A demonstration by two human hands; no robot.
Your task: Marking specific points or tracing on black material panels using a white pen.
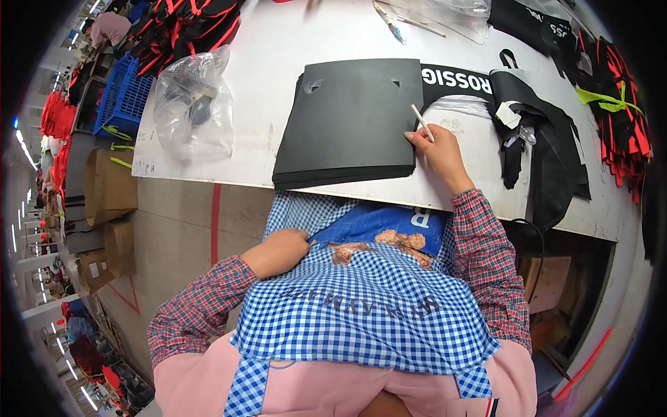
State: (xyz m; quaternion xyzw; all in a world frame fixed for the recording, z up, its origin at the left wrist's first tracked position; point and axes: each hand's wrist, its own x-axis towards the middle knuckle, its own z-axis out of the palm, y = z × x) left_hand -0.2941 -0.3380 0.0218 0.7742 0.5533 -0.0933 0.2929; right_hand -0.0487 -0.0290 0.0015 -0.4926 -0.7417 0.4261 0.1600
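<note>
My right hand (pixel 439 154) pinches a slim white pencil (pixel 422 124) at the right edge of a stack of black sheets (pixel 354 115). Its fingertips touch the top sheet, and the pencil's upper end leans up and to the left. Two small dark notches show near the far corners of that sheet, with pale scribbled marks by the left one. The stack lies at the table's front edge, its lower sheets slightly fanned. My left hand (pixel 279 251) is closed at my waist on the blue-and-white checked apron (pixel 354 306); its fingertips are partly hidden.
The white table (pixel 257 104) carries a clear plastic bag (pixel 193 108) at left, a pen (pixel 390 24) at the back, and black lettered straps and fabric (pixel 549 139) at right. Black-and-red pieces (pixel 615 104) hang at far right. A blue crate (pixel 125 97) and cardboard boxes (pixel 110 182) stand left.
</note>
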